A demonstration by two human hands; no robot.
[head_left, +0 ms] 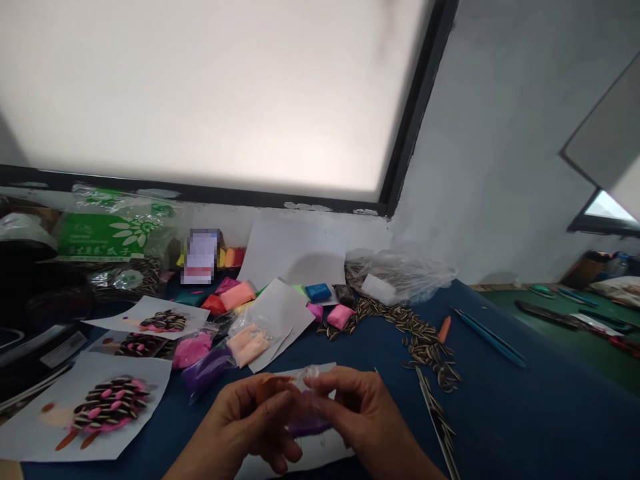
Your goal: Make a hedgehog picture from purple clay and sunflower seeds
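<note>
Gripping bag (309,421) — hands (245,417) (367,413) close, paper edge (329,367) beyond

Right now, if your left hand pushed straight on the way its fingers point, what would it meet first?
The left hand would probably meet the clear and purple wrapper first, then the right hand. Depth is unclear; it may already touch the wrapper.
</note>
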